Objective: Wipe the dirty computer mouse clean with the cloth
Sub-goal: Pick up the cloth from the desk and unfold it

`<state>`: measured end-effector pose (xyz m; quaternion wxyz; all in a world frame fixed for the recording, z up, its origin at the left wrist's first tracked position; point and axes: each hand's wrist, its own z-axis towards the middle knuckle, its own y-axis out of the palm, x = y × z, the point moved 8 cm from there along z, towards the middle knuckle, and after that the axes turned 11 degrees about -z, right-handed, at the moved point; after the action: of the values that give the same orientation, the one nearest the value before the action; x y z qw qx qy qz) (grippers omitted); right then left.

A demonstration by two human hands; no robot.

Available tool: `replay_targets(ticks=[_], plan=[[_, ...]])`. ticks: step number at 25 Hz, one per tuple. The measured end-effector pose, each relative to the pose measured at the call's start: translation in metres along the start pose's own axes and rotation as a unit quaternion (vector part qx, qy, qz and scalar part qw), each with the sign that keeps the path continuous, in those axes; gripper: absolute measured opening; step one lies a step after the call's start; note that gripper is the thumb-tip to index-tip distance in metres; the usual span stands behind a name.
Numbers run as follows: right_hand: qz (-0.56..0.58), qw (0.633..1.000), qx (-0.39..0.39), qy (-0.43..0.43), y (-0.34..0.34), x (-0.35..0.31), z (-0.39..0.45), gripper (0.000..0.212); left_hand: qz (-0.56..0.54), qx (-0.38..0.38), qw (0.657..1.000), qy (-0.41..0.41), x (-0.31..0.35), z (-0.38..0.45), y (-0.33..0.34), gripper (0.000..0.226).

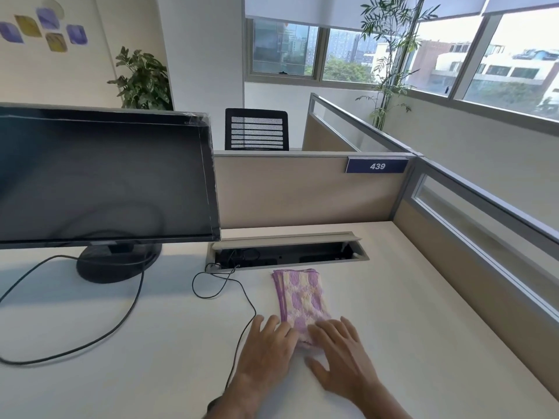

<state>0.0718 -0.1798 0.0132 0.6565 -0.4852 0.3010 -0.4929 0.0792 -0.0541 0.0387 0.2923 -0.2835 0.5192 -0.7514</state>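
Both hands lie flat with fingers extended, gripping nothing: left hand (266, 346) and right hand (341, 355) press the near end of the folded cloth (301, 297) on the desk (423, 328). Mouse: not clearly visible; a dark shape under the left wrist, where the cable (242, 297) leads, may be it. Risk: a forearm sweep could snag that cable.

We see a folded purple-and-cream patterned cloth (301, 300) lying flat on the white desk, its near end under fingertips. A small dark shape at the left wrist may be the computer mouse (214, 404), mostly hidden.
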Motion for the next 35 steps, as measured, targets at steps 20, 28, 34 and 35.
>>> replay_targets(ticks=[20,28,34,35], plan=[[0.766,0.591,0.029,0.251,-0.119,0.021,0.001,0.023,-0.845,0.059,0.332,-0.414,0.023,-0.069,-0.005,0.078],[0.598,0.664,0.065,0.444,-0.081,0.052,-0.056,0.014,-0.790,0.290,0.438,-0.317,-0.019,-0.058,-0.068,0.051],[0.337,0.868,0.283,0.231,-0.142,-0.002,-0.049,0.025,-0.716,0.258,0.596,-0.256,-0.008,-0.049,-0.099,0.030],[0.330,0.880,0.302,0.161,-0.155,-0.019,-0.043,0.018,-0.702,0.242,0.620,-0.252,-0.002,-0.049,-0.101,0.028]])
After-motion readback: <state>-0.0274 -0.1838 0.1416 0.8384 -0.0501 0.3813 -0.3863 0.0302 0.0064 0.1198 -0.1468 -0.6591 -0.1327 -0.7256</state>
